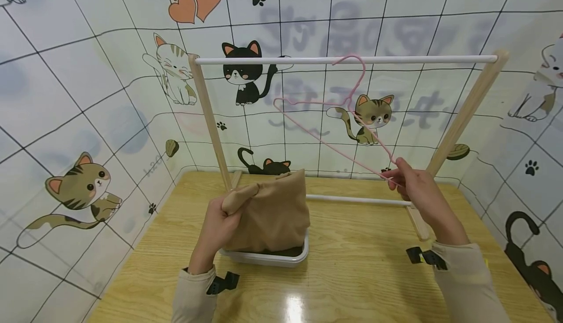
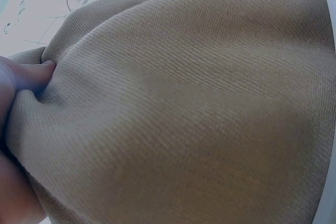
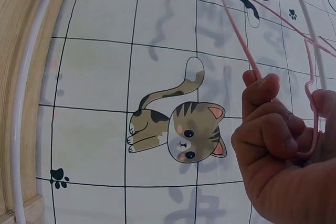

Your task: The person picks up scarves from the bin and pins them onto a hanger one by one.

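My left hand (image 1: pixel 222 223) grips a bunched edge of a tan piece of cloth (image 1: pixel 274 215), lifted partly out of a white plastic basin (image 1: pixel 277 259). The cloth fills most of the left wrist view, with the thumb pressed into a fold. My right hand (image 1: pixel 415 186) holds a pink wire hanger (image 1: pixel 325 139) by one end, fingers curled round the wire in the right wrist view (image 3: pixel 289 124). The hanger is tilted, and its hook overlaps the rack's white top bar (image 1: pixel 272 61) in the head view. More tan fabric lies low in the basin.
A drying rack with wooden side posts (image 1: pixel 466 113) and a white lower bar (image 1: pixel 356 200) stands at the back of the wooden table (image 1: pixel 347 274). A cat-patterned sheet (image 1: pixel 132 118) surrounds the table behind and at both sides.
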Motion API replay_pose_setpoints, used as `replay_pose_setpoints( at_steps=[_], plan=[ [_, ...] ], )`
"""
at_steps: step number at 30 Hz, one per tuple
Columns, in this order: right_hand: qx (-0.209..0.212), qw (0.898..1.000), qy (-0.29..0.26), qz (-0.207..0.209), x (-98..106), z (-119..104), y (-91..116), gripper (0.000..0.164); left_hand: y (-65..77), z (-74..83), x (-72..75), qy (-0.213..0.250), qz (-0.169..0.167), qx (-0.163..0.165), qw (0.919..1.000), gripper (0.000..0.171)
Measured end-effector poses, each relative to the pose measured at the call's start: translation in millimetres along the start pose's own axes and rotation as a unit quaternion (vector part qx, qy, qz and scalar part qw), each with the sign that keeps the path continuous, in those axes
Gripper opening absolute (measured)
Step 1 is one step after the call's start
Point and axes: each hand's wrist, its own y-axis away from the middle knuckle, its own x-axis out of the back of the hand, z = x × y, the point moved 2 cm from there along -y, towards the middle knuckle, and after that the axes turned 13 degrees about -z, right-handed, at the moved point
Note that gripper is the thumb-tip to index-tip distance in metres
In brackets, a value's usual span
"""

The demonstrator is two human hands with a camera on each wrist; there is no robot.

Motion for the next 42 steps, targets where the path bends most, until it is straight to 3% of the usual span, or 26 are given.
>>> replay_pose_setpoints(
  at_steps=[15, 29, 42],
  plan=[
    [0.005, 1.000, 0.011, 0.003, -4.1, 4.6, 10.3, 0.078, -4.9, 8.3, 4.0, -0.007, 0.002, -0.045, 0.9989, 0.029],
    [0.017, 1.000, 0.010, -0.009, -18.6, 3.1, 16.4, 0.072, -5.8, 12.5, 4.9, -0.018, 0.009, -0.054, 0.9984, 0.027],
    [0.022, 0.999, 0.034, -0.026, -33.9, -6.9, 22.2, 0.073, -18.4, 20.8, 5.0, -0.038, 0.007, -0.063, 0.9973, 0.023]
  ],
)
